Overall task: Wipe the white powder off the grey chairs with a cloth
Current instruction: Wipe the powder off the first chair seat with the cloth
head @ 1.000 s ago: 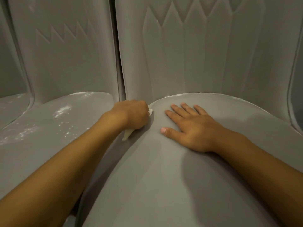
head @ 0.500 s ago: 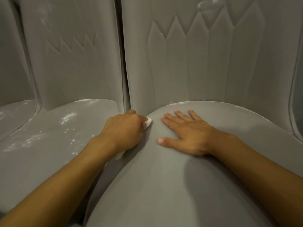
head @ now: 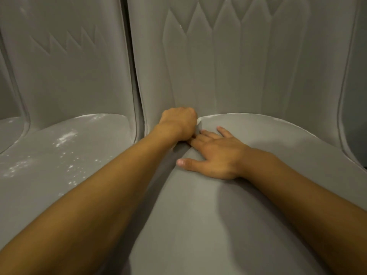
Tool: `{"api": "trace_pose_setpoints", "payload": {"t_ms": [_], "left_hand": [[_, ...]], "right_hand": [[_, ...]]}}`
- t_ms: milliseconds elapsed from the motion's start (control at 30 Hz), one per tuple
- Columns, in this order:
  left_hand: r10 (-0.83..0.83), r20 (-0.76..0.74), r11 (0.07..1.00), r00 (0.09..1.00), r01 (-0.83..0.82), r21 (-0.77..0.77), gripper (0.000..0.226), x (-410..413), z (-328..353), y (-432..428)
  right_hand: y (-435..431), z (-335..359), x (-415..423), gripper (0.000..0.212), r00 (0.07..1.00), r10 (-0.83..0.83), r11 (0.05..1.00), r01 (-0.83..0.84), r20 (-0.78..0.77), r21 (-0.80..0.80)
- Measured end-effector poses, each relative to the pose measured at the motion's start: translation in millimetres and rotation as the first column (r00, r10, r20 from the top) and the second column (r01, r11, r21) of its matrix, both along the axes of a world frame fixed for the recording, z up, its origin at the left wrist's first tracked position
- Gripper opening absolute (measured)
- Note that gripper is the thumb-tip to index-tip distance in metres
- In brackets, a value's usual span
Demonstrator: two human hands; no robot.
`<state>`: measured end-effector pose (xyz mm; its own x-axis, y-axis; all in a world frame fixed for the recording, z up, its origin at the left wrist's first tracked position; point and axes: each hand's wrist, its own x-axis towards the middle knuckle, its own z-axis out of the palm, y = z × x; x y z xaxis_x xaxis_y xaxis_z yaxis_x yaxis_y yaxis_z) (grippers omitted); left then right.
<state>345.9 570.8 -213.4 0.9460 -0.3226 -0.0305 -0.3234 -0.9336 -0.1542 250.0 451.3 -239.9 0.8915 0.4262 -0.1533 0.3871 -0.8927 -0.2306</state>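
Gripping the cloth: the left hand (head: 177, 124) is curled into a fist round the cloth (head: 198, 121); only a small white corner shows past the knuckles.
Cloth position: at the back left corner of the near chair's seat, where the seat meets the backrest, just beside the gap between the two chairs.
Right hand: the right hand (head: 216, 155) lies palm down on the same seat with fingers straight and spread and the thumb out to the left; it holds nothing. Its forefinger reaches the edge of the left hand; whether they touch cannot be told.
Near chair: the grey seat of the near chair (head: 208, 225) fills the lower middle and looks smooth. A thin pale line follows its rear rim; powder or light, I cannot tell.
Backrest: the backrest (head: 228, 76) stands upright, moulded with tall pointed panels.
Left chair: the left chair (head: 45, 185) stands just beside the near one.
White powder: white powder (head: 64, 137) lies in flecks and smears across the left chair's seat.
Gap: a narrow dark gap (head: 131, 66) runs between the two backs.
Far-left seat: a sliver of the far-left seat (head: 9, 130) shows faint pale smears.
Arms: the bare left forearm (head: 99, 205) and right forearm (head: 297, 195) reach in from the bottom corners.
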Motion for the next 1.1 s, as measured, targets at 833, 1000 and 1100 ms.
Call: {"api": "trace_pose_setpoints", "payload": {"t_ms": [833,1000,1100], "left_hand": [[-0.112,-0.091,0.983,0.99,0.124,0.135,0.036,-6,15,39],[-0.177,-0.013,0.983,0.984,0.178,0.04,0.035,-14,14,52],[-0.247,0.116,0.969,0.962,0.243,0.053,0.038,-9,17,26]], "right_hand": [[-5,-4,-5,0.079,0.998,0.029,0.999,-0.03,0.054,0.03],[-4,-4,-5,0.08,0.999,0.023,0.999,-0.024,0.047,0.023],[-3,-4,-4,0.079,0.998,0.027,0.999,-0.029,0.056,0.027]]}}
